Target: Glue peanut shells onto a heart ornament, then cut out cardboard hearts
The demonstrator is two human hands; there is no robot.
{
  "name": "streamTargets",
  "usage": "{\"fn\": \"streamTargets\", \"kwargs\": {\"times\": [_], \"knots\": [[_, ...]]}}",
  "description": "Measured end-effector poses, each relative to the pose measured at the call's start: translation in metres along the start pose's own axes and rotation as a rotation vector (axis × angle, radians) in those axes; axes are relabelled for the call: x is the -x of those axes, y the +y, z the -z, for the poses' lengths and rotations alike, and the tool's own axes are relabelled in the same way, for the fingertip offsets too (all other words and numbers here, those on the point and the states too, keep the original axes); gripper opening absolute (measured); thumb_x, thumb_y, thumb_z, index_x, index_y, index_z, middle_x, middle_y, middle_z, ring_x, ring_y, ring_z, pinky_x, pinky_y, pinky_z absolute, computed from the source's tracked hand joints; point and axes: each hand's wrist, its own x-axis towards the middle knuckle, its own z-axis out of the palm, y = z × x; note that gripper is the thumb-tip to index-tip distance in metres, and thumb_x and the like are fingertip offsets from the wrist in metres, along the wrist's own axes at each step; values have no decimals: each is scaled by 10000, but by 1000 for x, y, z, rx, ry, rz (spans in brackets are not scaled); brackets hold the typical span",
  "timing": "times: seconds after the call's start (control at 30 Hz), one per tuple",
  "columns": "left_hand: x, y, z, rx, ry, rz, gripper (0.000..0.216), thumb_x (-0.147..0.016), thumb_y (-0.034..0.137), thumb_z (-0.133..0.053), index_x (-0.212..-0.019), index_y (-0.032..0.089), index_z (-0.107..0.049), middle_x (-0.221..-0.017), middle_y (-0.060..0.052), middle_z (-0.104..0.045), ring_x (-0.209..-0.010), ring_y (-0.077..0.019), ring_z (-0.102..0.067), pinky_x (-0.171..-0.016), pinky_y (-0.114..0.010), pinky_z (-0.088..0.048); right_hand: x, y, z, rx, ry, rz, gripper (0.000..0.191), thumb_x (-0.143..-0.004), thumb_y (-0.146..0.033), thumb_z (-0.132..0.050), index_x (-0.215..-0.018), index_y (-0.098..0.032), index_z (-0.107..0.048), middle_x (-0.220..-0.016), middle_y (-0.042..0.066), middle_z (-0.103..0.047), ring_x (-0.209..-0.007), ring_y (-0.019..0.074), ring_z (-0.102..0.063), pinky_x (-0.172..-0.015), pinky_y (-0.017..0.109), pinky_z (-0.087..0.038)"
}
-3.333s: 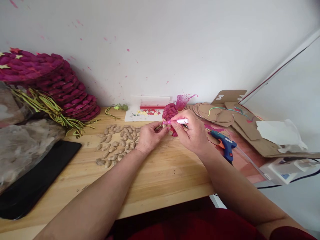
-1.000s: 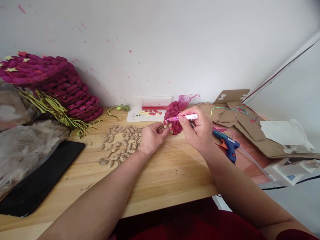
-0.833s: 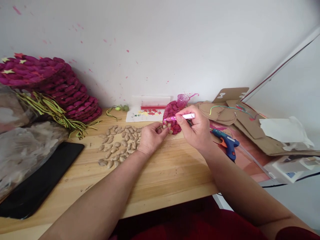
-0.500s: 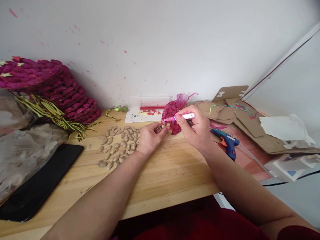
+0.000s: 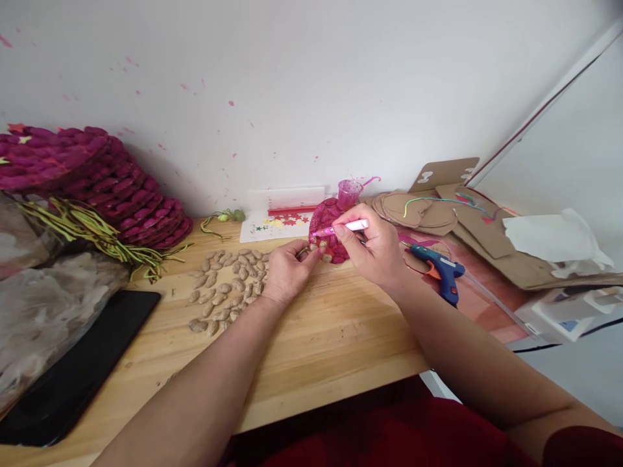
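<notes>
My right hand is closed around a white-handled brush, its pink end pointing left. The brush tip meets the left edge of a magenta peanut-covered piece that lies on the table. My left hand pinches that piece at its lower left edge, beside a few unpainted peanuts. The fingertips of my left hand are partly hidden. Behind the piece stands a clear cup stained pink, with a pink stick leaning out of it.
Loose peanuts spread left of my hands. Farther left are magenta peanut stacks, green strings, a plastic bag and a black tray. Paper stars lie behind. At right are a blue glue gun and cardboard shapes.
The view has shifted slightly, so things sit a little differently in the picture. Both hands keep their grips, and the brush stays at the left edge of the magenta piece.
</notes>
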Motion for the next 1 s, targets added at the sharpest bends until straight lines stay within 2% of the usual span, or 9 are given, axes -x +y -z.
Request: {"fn": "streamTargets", "kwargs": {"times": [0.27, 0.43, 0.63, 0.83, 1.0], "knots": [[-1, 2, 2, 44, -69, 4, 381, -811, 513, -714, -850, 136, -762, -658, 6, -603, -609, -131, -441, -586, -259, -350, 0, 3, 0, 14, 16, -11, 68, -970, -265, -628, -916, -224, -623, -826, 9, -718, -714, 146, -639, -652, 289, -467], [-3, 2, 3, 129, -131, -26, 375, -835, 490, -696, -935, 137, -770, -827, -41, -722, -765, -182, -590, -729, -284, -460, 0, 6, 1, 45, 24, -11, 70, -967, -263, -631, -911, -221, -634, -781, -2, -703, -664, 137, -603, -651, 292, -446], [-3, 0, 4, 164, -156, -22, 405, -836, 509, -704, -973, 136, -784, -884, -55, -759, -836, -211, -639, -799, -307, -485, -2, 5, 4, 37, 18, -7, 79, -964, -273, -636, -909, -216, -646, -799, 8, -709, -715, 147, -607, -690, 298, -447], [-2, 2, 5, 159, -160, 12, 433, -826, 528, -716, -978, 131, -796, -879, -53, -767, -818, -209, -636, -782, -298, -477, -4, 4, 6, -56, -47, -59, 95, -969, -275, -622, -896, -215, -625, -749, -9, -685, -613, 119, -566, -591, 264, -419], [-2, -1, 4, 122, -157, 8, 416, -835, 520, -699, -960, 136, -800, -859, -46, -752, -800, -201, -620, -760, -292, -467, -5, 15, 5, -98, 13, -44, 115, -978, -323, -619, -924, -222, -616, -791, -2, -686, -662, 131, -596, -614, 267, -437]]}}
